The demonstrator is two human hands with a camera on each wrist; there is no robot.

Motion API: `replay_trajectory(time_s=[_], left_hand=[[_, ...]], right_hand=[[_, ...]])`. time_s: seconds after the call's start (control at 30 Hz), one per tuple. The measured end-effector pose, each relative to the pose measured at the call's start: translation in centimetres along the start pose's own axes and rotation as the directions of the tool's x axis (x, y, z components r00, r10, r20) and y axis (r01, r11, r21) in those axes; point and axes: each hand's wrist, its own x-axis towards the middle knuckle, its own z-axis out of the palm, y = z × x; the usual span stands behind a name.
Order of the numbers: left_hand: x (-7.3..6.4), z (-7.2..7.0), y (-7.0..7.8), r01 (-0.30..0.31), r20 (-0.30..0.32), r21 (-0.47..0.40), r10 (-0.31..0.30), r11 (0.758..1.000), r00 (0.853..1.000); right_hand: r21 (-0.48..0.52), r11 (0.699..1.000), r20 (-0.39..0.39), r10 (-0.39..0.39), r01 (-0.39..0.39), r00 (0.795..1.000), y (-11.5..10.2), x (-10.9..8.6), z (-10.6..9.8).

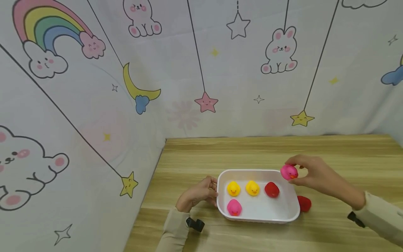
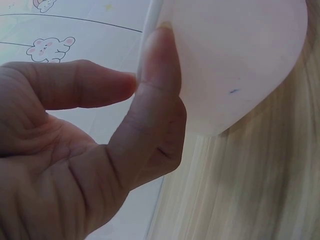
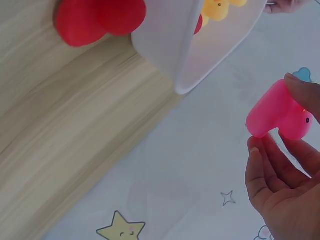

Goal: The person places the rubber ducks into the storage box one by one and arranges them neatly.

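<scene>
A white plastic basin [image 1: 261, 210] stands on the table. Inside it sit two yellow rubber ducks [image 1: 233, 189], a red rubber duck [image 1: 272, 190] and a pink rubber duck [image 1: 234, 208]. My left hand [image 1: 201, 193] pinches the basin's left rim; in the left wrist view the thumb and a finger [image 2: 157, 75] meet across that rim. Above the basin's right back corner, my right hand [image 1: 313, 173] holds another pink rubber duck [image 3: 277, 112] between thumb and fingers. Outside the basin, by its right side, lies a red rubber duck [image 1: 304, 204], partly hidden by the wall.
The wooden table [image 1: 195, 154] reaches back to a white cloth [image 1: 245, 115] printed with stars, rabbits and a rainbow. That cloth also hangs along the left side. Each wrist wears a dark strap, with a black device [image 1: 196, 224] on the left one.
</scene>
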Motion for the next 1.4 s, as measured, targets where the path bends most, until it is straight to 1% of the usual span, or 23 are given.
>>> replay_trajectory(time_s=[0.23, 0.43, 0.63, 0.77, 0.9, 1.03, 1.17, 1.27, 1.4], left_hand=[[0.0, -0.2, 0.1, 0.010, 0.004, 0.047, -0.011, 0.999, 1.000], [-0.2, 0.0, 0.1, 0.017, 0.002, 0.027, -0.017, 1.000, 1.000], [-0.4, 0.1, 0.0, 0.022, 0.003, 0.019, -0.022, 1.000, 1.000], [-0.4, 0.1, 0.1, 0.010, 0.007, 0.024, -0.010, 1.000, 1.000], [-0.3, 0.1, 0.3, 0.000, 0.003, 0.030, 0.000, 1.000, 1.000], [-0.2, 0.3, 0.2, -0.001, 0.009, 0.036, 0.000, 0.999, 1.000], [-0.2, 0.3, 0.2, 0.000, 0.015, 0.039, -0.001, 0.999, 1.000], [-0.2, 0.3, 0.2, -0.001, 0.013, 0.039, 0.001, 0.999, 1.000], [-0.2, 0.3, 0.2, -0.005, 0.012, 0.033, 0.005, 0.999, 1.000]], right_hand=[[0.032, 0.999, 0.012, -0.034, 0.034, 0.999, -0.8, 0.7, 0.9], [0.079, 0.997, 0.073, 0.013, -0.019, 0.997, -1.6, 1.3, 1.9], [0.162, 0.984, 0.153, 0.048, -0.073, 0.987, -2.7, 1.9, 3.1], [0.185, 0.980, 0.183, 0.033, -0.067, 0.983, -3.3, 2.2, 3.8], [0.179, 0.983, 0.196, 0.012, -0.048, 0.981, -3.7, 2.6, 4.1], [0.176, 0.983, 0.212, 0.021, -0.059, 0.977, -4.1, 2.6, 4.4], [0.179, 0.979, 0.256, 0.051, -0.099, 0.965, -4.4, 2.7, 4.6], [0.201, 0.971, 0.296, 0.068, -0.131, 0.953, -4.6, 2.7, 5.0], [0.222, 0.966, 0.340, 0.051, -0.133, 0.939, -4.7, 2.7, 5.7]])
